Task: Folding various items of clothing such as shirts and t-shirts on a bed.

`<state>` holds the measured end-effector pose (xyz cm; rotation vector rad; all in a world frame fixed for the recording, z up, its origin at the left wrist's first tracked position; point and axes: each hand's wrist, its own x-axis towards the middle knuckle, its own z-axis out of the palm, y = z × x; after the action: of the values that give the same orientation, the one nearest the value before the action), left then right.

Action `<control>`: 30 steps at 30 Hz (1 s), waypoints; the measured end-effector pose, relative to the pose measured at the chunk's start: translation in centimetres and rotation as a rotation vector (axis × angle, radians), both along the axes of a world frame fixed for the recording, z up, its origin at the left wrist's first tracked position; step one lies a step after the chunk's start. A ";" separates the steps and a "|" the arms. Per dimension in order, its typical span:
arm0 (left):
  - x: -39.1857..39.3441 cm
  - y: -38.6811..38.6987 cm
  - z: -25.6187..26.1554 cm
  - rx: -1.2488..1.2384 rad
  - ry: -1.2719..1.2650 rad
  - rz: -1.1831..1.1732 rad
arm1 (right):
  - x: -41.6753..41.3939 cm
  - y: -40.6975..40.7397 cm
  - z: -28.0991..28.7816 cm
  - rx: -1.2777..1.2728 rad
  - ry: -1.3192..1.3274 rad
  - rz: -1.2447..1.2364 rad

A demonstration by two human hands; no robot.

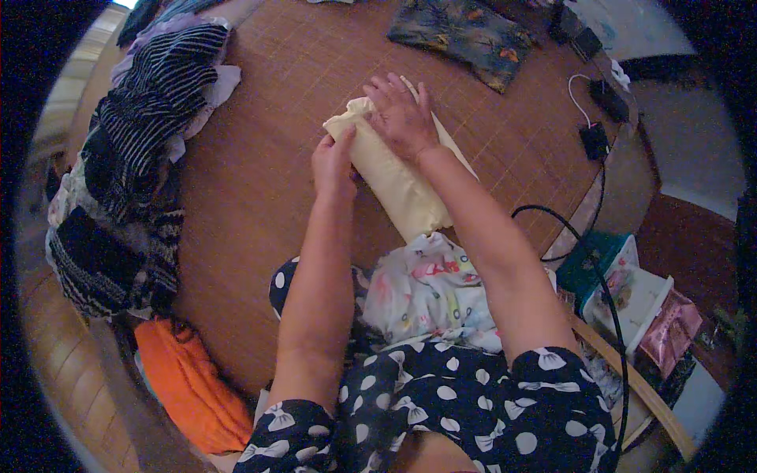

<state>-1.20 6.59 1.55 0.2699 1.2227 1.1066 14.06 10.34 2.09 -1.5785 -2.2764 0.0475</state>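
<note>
A pale yellow folded cloth [390, 183] lies lengthwise on the brown mat in front of me, its far end slightly ruffled. My left hand [336, 162] pinches the far left corner, thumb on top and fingers tucked beneath the edge. Across the upper part of the same cloth, my right hand [405, 115] rests palm down with its fingers spread. Near my lap, a white cloth with a colourful print [423, 290] sits bunched against the cloth's near end. My right forearm covers part of the yellow cloth's right side.
Dark striped clothes [154, 112] are heaped on the left, with an orange cloth [189, 384] below them. A dark patterned folded cloth [464, 38] lies at the far side. A black cable [609, 295] runs down the right from a black adapter [593, 142], past a white box [627, 301].
</note>
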 end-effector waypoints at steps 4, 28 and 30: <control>1.2 0.0 0.7 0.054 0.016 -0.057 | 1.9 0.9 -0.6 -0.182 0.573 -0.095; 1.0 2.0 2.9 0.287 -0.179 0.092 | 5.5 -2.5 8.9 -0.715 1.148 -0.159; 0.2 1.9 2.6 0.301 -0.005 0.227 | 4.0 -2.0 13.6 -0.500 0.862 -0.190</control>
<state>-1.00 8.46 4.11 0.3626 1.0986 1.4908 18.08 8.34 15.68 -1.5451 -1.4801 1.0881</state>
